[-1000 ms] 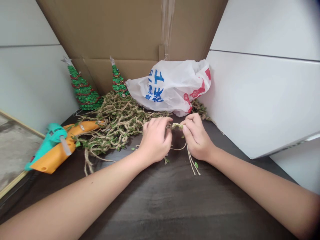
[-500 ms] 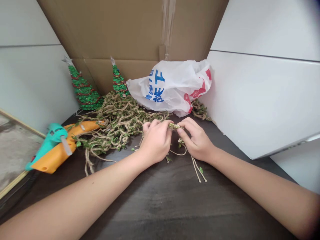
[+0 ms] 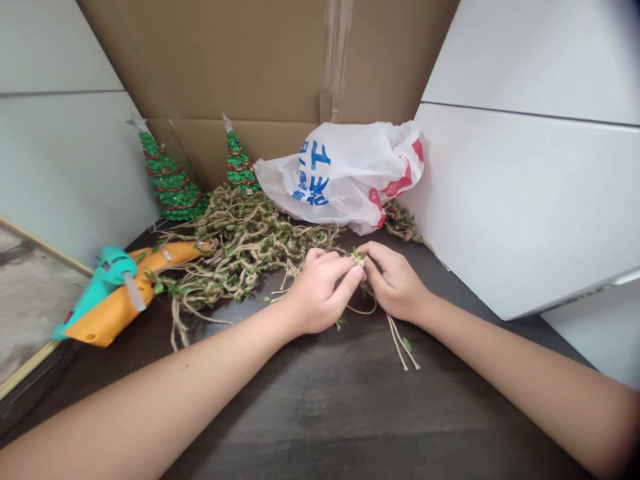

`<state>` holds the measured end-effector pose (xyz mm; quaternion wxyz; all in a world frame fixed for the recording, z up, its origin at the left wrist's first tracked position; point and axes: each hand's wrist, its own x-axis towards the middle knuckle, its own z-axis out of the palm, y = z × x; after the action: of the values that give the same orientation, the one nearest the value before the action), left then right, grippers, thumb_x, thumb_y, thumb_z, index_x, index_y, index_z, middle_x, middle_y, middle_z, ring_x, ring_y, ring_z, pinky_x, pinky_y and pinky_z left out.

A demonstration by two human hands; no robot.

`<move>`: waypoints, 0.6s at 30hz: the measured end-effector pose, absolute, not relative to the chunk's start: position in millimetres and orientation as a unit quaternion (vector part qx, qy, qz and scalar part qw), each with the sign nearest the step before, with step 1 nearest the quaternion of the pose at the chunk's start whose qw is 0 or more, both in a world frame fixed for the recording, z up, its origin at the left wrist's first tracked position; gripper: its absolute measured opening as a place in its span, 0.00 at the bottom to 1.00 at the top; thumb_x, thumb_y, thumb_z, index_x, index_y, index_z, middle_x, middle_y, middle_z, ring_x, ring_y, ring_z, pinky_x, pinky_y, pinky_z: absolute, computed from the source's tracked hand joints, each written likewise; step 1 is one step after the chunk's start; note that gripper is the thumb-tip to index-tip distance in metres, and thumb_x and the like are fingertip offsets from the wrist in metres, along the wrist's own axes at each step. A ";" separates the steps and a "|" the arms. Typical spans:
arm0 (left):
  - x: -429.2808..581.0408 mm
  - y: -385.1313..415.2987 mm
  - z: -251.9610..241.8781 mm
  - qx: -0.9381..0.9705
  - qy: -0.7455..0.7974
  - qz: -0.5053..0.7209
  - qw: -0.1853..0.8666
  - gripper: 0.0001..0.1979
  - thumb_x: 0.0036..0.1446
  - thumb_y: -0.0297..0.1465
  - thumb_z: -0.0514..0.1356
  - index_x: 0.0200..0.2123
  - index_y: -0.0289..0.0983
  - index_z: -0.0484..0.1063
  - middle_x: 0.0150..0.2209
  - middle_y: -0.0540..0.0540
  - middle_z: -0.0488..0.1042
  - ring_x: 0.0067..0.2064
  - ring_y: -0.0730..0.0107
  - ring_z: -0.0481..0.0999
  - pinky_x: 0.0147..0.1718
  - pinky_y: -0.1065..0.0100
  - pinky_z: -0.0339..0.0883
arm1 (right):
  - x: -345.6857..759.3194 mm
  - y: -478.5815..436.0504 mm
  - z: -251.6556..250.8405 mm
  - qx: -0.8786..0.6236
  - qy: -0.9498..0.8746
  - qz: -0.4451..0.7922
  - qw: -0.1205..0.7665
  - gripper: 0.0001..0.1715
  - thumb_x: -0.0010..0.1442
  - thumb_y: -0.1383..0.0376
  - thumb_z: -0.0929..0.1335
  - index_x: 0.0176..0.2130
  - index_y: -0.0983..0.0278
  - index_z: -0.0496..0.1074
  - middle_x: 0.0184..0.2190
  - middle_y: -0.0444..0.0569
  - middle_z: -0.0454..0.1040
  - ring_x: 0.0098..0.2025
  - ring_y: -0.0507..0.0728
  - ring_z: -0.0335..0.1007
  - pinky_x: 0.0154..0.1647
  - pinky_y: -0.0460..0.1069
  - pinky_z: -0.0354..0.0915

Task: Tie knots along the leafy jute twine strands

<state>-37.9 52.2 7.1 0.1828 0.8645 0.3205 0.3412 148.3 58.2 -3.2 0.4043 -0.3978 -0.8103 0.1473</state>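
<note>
Between my two hands is a length of braided beige cord with small green leaves [image 3: 358, 259], pinched from both sides. My left hand [image 3: 325, 290] is closed on it with thumb and forefinger. From the right, my right hand [image 3: 393, 277] pinches the same cord, its fingers close to the left thumb. Two loose cord ends [image 3: 403, 343] hang below my right hand onto the dark table, a leaf beside them. Most of the held piece is hidden by the fingers. Just beyond my left hand lies a tangled heap of similar leafy cords [image 3: 250, 233].
A teal glue gun [image 3: 113, 267] rests on an orange holder [image 3: 110, 317] at the left. Behind stand two small green tinsel trees [image 3: 173, 183] and a white plastic bag [image 3: 345, 173]. White panels [image 3: 525, 200] and a cardboard sheet [image 3: 225, 60] enclose the dark table [image 3: 330, 413].
My left hand has shifted slightly right, its thumb now nearly touching my right fingers. The held cord is more covered, and its hanging ends have moved a little right.
</note>
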 end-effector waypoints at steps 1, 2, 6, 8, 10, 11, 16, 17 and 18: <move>-37.8 52.6 6.8 0.863 0.316 0.348 0.186 0.19 0.71 0.35 0.46 0.36 0.38 0.74 0.29 0.49 0.75 0.36 0.68 0.73 0.47 0.59 0.59 | 148.4 58.1 -3.3 -0.394 -0.813 0.151 0.401 0.16 0.72 0.63 0.58 0.31 0.61 0.62 0.29 0.44 0.66 0.31 0.53 0.63 0.35 0.50 0.59; -37.6 52.9 6.4 0.861 0.312 0.355 0.188 0.19 0.71 0.35 0.46 0.36 0.38 0.73 0.29 0.49 0.75 0.35 0.68 0.73 0.46 0.59 0.60 | 148.5 58.1 -3.7 -0.392 -0.816 0.151 0.397 0.17 0.72 0.63 0.58 0.30 0.61 0.60 0.28 0.44 0.65 0.30 0.53 0.62 0.34 0.50 0.58; -37.3 53.3 5.5 0.852 0.292 0.388 0.196 0.19 0.71 0.36 0.46 0.35 0.37 0.73 0.26 0.49 0.73 0.32 0.68 0.73 0.41 0.63 0.64 | 148.9 59.4 -5.8 -0.385 -0.832 0.138 0.376 0.19 0.73 0.62 0.57 0.29 0.60 0.58 0.25 0.43 0.62 0.30 0.54 0.60 0.34 0.51 0.56; -37.5 53.0 5.5 0.849 0.280 0.399 0.207 0.19 0.71 0.36 0.46 0.35 0.37 0.73 0.24 0.49 0.72 0.30 0.69 0.72 0.37 0.65 0.64 | 148.6 59.9 -6.3 -0.382 -0.833 0.139 0.374 0.19 0.73 0.61 0.57 0.29 0.60 0.58 0.25 0.43 0.61 0.30 0.54 0.59 0.33 0.50 0.56; -37.7 52.4 5.7 0.847 0.275 0.401 0.218 0.19 0.71 0.37 0.46 0.35 0.36 0.72 0.23 0.50 0.69 0.28 0.70 0.70 0.33 0.66 0.64 | 148.0 59.8 -6.1 -0.385 -0.824 0.136 0.392 0.18 0.73 0.61 0.57 0.30 0.60 0.58 0.27 0.44 0.62 0.30 0.54 0.60 0.33 0.50 0.57; -37.8 52.0 5.8 0.846 0.273 0.401 0.222 0.19 0.71 0.38 0.46 0.35 0.36 0.72 0.23 0.50 0.68 0.27 0.71 0.69 0.32 0.67 0.64 | 147.7 59.4 -5.7 -0.389 -0.816 0.131 0.406 0.17 0.73 0.61 0.57 0.31 0.61 0.58 0.28 0.44 0.63 0.31 0.54 0.61 0.34 0.50 0.58; -37.6 50.1 5.7 0.850 0.272 0.404 0.202 0.19 0.71 0.38 0.46 0.35 0.36 0.71 0.25 0.48 0.70 0.30 0.69 0.71 0.34 0.66 0.66 | 147.1 56.3 -3.9 -0.406 -0.795 0.129 0.432 0.08 0.72 0.61 0.59 0.39 0.61 0.61 0.30 0.45 0.67 0.31 0.54 0.64 0.33 0.50 0.61; -37.6 50.0 5.3 0.852 0.279 0.400 0.194 0.19 0.71 0.38 0.46 0.34 0.37 0.71 0.27 0.47 0.72 0.31 0.69 0.72 0.36 0.66 0.66 | 147.1 55.9 -3.7 -0.409 -0.793 0.130 0.433 0.07 0.72 0.62 0.59 0.40 0.61 0.61 0.30 0.45 0.68 0.30 0.54 0.64 0.33 0.50 0.61; -37.6 50.2 5.0 0.853 0.287 0.396 0.184 0.19 0.71 0.37 0.46 0.34 0.37 0.71 0.28 0.46 0.74 0.33 0.68 0.73 0.38 0.65 0.66 | 147.0 55.8 -3.6 -0.411 -0.790 0.127 0.437 0.06 0.71 0.62 0.60 0.41 0.60 0.62 0.30 0.45 0.69 0.30 0.54 0.65 0.33 0.50 0.62</move>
<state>-37.6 50.2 5.0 0.1837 0.8527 0.2873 0.3958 147.0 55.8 -3.6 0.4372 -0.4112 -0.7897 0.1267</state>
